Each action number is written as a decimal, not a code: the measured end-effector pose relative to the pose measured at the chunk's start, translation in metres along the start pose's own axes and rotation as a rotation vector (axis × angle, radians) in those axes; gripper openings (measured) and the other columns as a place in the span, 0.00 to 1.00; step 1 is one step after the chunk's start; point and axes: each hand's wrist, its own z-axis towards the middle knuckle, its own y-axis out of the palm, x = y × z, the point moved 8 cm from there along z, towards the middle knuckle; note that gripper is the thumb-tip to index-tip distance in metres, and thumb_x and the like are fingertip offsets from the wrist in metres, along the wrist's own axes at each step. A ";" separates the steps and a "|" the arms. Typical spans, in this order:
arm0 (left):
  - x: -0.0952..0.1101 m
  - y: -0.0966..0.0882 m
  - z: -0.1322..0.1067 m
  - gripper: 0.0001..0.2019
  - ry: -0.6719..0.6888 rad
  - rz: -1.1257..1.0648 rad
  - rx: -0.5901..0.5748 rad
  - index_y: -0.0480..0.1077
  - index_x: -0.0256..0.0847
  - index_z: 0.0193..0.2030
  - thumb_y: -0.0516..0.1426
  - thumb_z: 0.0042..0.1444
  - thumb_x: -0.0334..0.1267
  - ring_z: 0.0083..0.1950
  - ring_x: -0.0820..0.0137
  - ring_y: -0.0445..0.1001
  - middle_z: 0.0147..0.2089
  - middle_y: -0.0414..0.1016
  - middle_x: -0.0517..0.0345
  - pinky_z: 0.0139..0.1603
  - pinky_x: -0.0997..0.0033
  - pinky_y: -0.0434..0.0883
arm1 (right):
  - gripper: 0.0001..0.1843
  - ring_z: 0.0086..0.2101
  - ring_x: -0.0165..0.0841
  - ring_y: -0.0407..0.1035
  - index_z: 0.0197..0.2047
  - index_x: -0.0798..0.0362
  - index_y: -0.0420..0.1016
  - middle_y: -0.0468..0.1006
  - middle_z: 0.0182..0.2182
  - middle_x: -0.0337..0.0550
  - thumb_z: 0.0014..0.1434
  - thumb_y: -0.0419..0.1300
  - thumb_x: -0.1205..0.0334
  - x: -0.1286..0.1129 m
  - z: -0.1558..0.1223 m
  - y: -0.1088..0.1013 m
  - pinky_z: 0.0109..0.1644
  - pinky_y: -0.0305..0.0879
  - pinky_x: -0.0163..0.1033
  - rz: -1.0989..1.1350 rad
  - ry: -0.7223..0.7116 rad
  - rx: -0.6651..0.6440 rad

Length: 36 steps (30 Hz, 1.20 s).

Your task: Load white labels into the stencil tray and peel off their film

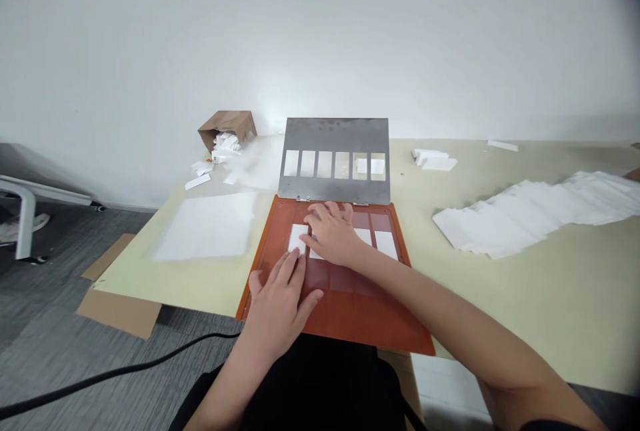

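Observation:
An orange-brown board (370, 314) lies before me, with a hinged grey metal frame (335, 126) standing raised at its far edge and rectangular windows cut through it. A row of white cards rests across the board. My left hand (280, 301) lies with fingers spread, its fingertips at the lower edge of the leftmost white card (298, 234). Over the cards beside it is my right hand (333, 234), fingers apart and bent, thumb reaching toward that same card. It partly hides the middle cards. Another white card (386, 244) shows at the row's right end.
At the back left, a cardboard box (245, 123) spills white strips. A white sheet (207, 224) lies left of the board. To the right are fanned white sheets (525, 214) and a small stack of white pieces (434, 159). A black cable (125, 370) crosses at lower left.

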 end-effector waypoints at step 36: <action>0.008 -0.010 -0.012 0.24 0.135 -0.016 0.024 0.65 0.44 0.66 0.48 0.69 0.50 0.70 0.48 0.61 0.72 0.61 0.41 0.61 0.30 0.61 | 0.19 0.42 0.52 0.70 0.52 0.47 0.78 0.80 0.44 0.60 0.60 0.55 0.55 0.208 -0.143 -0.104 0.42 0.50 0.60 -0.334 0.607 0.354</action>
